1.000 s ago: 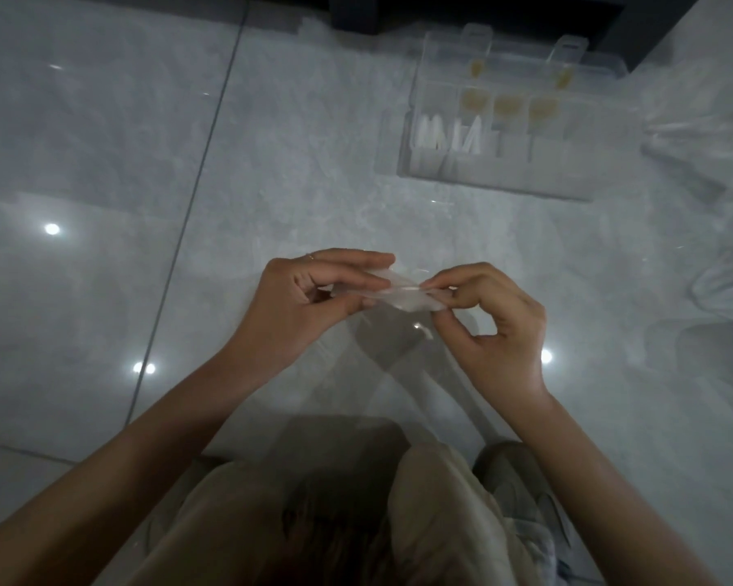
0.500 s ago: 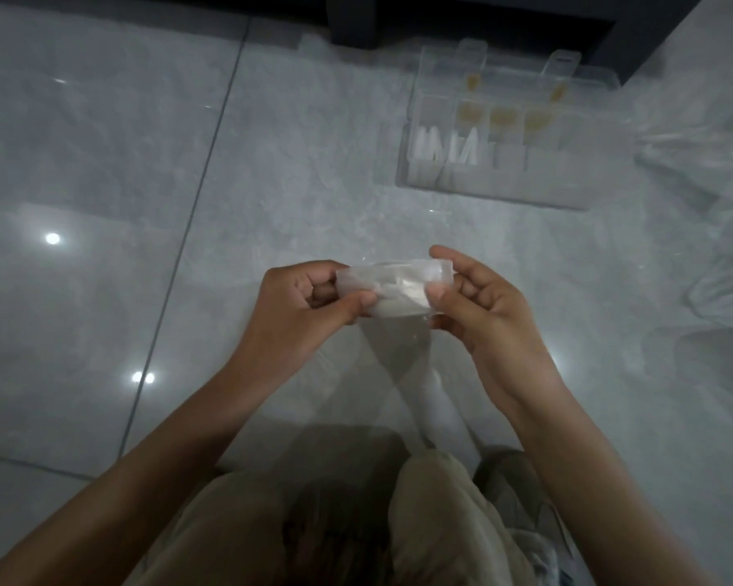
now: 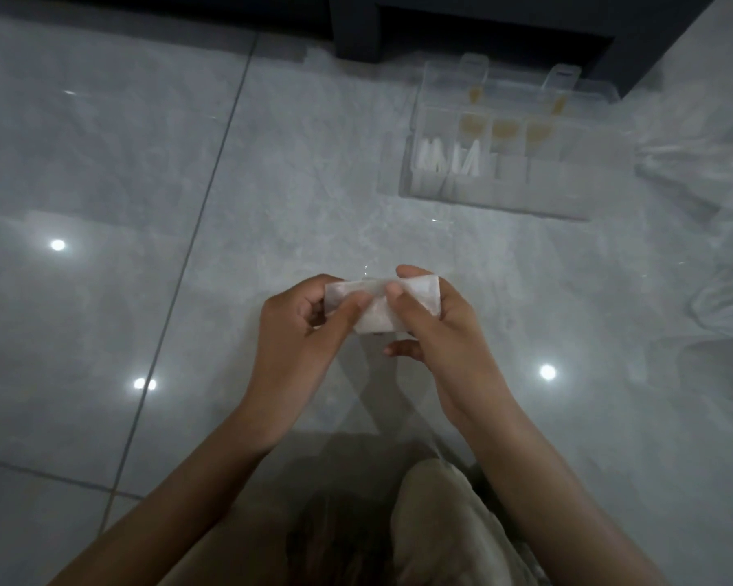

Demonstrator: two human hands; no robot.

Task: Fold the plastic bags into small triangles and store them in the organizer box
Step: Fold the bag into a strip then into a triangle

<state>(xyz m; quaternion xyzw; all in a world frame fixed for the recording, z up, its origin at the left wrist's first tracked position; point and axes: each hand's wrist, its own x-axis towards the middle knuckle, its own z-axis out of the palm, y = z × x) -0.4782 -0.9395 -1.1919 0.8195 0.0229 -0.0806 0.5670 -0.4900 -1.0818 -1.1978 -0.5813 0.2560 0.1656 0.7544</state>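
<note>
Over tiled floor (image 3: pixel 145 171), left hand (image 3: pixel 297 332) and right hand (image 3: pixel 441 332) pinch a plastic bag (image 3: pixel 379 310) mid-fold; next likely needs another tight crease.

plastic bag (image 3: pixel 381 308) turned flat-side up, spread wider

Floor tiles (image 3: pixel 145 171): bare and passable from 7 through 11 o'clock, likewise the strip up to the organizer box (image 3: pixel 525 198) at 1 o'clock. Obstructions: dark furniture base (image 3: pixel 356 31) at 12, loose plastic bags (image 3: pixel 703 171) at 2 to 3, knee (image 3: pixel 441 505) at 6.
</note>
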